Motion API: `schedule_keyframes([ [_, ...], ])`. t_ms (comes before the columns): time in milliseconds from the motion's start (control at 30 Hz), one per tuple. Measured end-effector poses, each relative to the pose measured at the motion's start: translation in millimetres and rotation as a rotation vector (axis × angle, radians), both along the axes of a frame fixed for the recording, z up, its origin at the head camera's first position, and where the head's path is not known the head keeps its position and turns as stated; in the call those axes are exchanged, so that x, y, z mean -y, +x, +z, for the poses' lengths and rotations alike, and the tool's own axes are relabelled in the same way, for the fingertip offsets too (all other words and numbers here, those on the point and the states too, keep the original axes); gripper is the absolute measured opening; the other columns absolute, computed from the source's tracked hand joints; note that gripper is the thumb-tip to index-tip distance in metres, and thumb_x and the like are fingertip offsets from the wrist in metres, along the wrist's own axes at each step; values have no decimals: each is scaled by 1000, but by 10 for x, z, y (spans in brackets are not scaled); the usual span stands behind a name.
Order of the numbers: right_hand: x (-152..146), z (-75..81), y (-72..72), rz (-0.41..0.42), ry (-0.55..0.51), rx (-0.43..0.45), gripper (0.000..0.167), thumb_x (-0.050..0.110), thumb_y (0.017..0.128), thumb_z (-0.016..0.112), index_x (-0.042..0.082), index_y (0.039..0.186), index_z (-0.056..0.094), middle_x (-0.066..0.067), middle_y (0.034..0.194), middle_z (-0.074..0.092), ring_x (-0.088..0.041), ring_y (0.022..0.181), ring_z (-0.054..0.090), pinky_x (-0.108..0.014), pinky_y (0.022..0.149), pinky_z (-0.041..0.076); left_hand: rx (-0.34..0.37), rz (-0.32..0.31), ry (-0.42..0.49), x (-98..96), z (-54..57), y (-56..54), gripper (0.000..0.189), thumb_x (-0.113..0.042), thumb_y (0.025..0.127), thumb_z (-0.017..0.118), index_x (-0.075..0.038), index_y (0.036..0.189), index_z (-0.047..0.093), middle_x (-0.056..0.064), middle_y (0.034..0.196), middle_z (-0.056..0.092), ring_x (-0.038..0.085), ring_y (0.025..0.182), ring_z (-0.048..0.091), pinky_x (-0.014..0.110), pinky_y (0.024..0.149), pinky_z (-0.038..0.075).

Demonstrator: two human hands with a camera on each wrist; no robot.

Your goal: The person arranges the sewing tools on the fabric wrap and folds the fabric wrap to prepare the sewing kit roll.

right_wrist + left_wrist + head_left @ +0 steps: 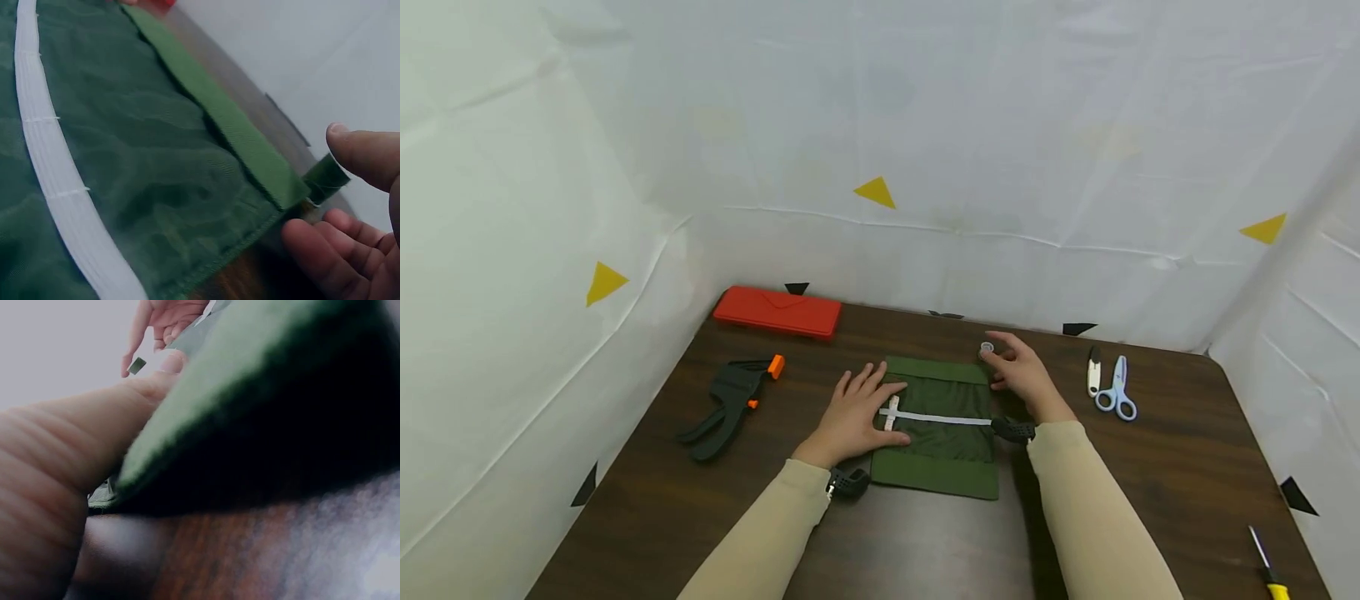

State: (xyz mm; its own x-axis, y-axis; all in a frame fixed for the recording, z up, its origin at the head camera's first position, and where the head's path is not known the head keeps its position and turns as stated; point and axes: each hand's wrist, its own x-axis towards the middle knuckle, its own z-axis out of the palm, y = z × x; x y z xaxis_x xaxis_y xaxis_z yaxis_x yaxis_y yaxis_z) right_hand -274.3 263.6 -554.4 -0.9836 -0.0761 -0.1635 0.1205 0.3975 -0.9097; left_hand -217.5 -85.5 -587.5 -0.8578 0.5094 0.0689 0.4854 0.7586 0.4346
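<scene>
Cloth [936, 473] ptly under L grip [856, 417]

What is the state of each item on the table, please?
Green rectangular fabric piece: spread out.
White elastic strap: drawn straight across the fabric.
Pale narrow item: under the strap.
Small green cylindrical item: by the right hand; grip unclear.
Red rectangular case: closed.
Black plastic clamp: clamping nothing.
Blue scissors: closed.
White, black-ended tool: state unclear.
Yellow-handled screwdriver: lying down.

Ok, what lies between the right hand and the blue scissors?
A small black-and-white tool lies between the right hand and the blue scissors; the head view shows it.
</scene>
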Motion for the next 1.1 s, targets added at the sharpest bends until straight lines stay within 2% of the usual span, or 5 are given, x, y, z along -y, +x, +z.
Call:
schedule_keyframes([
  [200,17,-14,19,-21,7,-12,55,32,111,66,18,162,53,-17,115,61,-23,88,64,-34,79,66,4,-1,-8,-12,25,17,93,-78,89,74,-35,167,46,7,184,18,35,172,16,66,137,7],
  [500,9,-5,49,-27,-33,-38,48,25,110,68,13,156,59,-21,121,62,-28,101,69,-29,80,66,-3,24,-30,-20,24,-1,96,-79,88,73,-30,166,47,5,184,19,32,172,17,64,138,8],
  [833,-29,-77,10,-68,-50,-55,40,24,110,68,10,148,66,-18,115,65,-19,85,71,-29,74,67,-5,19,0,-24,-11,-9,93,-79,88,74,-32,164,49,5,184,20,32,172,16,64,138,7],
  [933,-38,-98,10,-71,-61,-69,41,25,110,69,10,147,66,-19,115,65,-18,82,70,-29,72,66,9,17,81,-14,-10,-11,83,-71,90,78,-31,160,55,4,183,22,31,172,17,65,137,6],
  [1100,-54,-144,48,-85,-99,-94,43,28,110,69,9,148,64,-22,116,64,-17,83,68,-30,70,66,75,-9,317,-48,-19,-24,62,-51,95,83,-25,149,65,2,180,32,28,171,19,68,136,16],
])
